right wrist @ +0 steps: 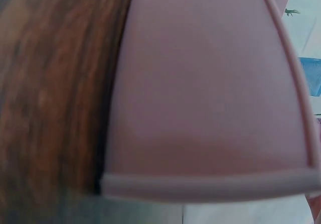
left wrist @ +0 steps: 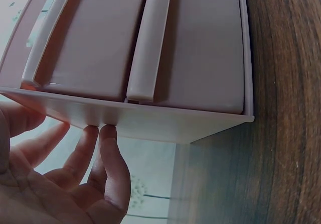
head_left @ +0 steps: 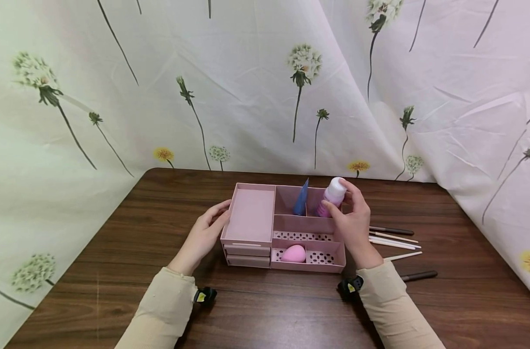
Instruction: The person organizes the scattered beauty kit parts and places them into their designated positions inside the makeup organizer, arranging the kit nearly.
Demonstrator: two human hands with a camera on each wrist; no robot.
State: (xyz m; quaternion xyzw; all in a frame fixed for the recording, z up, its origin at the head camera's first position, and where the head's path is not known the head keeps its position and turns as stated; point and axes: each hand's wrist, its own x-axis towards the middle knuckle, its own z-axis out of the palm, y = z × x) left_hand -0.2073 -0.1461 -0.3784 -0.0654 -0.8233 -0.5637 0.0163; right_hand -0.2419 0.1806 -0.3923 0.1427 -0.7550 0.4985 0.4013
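Note:
A pink desktop organizer (head_left: 251,213) with two small drawers stands on the wooden table. My left hand (head_left: 205,235) touches its left side; in the left wrist view the fingertips (left wrist: 108,131) press against the side wall beside the drawers. At the back right compartment, my right hand (head_left: 353,220) holds a purple bottle (head_left: 333,196) with a white cap, thumb and fingers around it. The bottle leans slightly and its lower end is inside the compartment. A blue tube (head_left: 301,199) stands in the compartment beside it. A pink makeup sponge (head_left: 293,253) lies in a front compartment.
Several thin brushes or sticks (head_left: 393,241) lie on the table to the right of the organizer, with a dark-handled one (head_left: 419,276) nearer me. A white curtain (head_left: 247,97) with dandelion prints hangs behind the table's back edge.

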